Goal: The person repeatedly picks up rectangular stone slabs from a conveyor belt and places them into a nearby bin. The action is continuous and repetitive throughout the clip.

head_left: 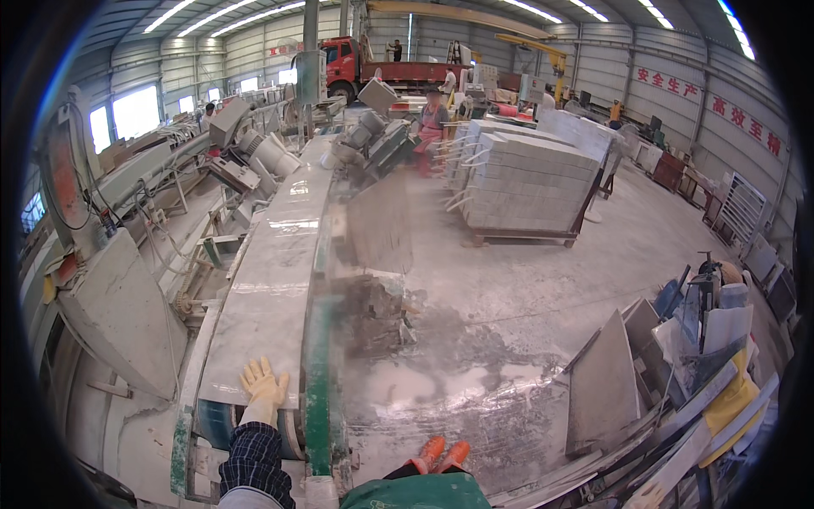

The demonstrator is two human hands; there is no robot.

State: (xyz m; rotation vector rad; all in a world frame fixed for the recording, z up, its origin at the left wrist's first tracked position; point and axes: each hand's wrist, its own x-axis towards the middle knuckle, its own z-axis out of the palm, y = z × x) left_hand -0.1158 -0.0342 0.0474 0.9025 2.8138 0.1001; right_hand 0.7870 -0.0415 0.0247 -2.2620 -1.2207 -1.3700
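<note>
Status: pale slab [254, 339] is lying flat on the conveyor [320, 382], its near edge ending by the conveyor's near-end drum [216, 424]. That much is looking done: slab on, lined up lengthwise. Nothing is lifting it off. Surface is shining as if wet; can't tell whether any machining is finished or pending, or if several pieces are lying in a row up the conveyor.

Left hand [264, 390]: gloved, resting palm-down on the slab at the conveyor's near end, fingers spreading and pointing up the conveyor, gripping nothing. Checked sleeve [253, 462] is coming in just below, wrist looking roughly straight. Right hand: not making it out for certain; a pale yellow shape [649, 495] well right of the conveyor may be its glove, grip unreadable.

Farther: a motor unit [369, 136] is sitting along the conveyor's right side, a block stack [530, 187] is standing well right, a person [432, 127] is standing right of the conveyor's far end.
</note>
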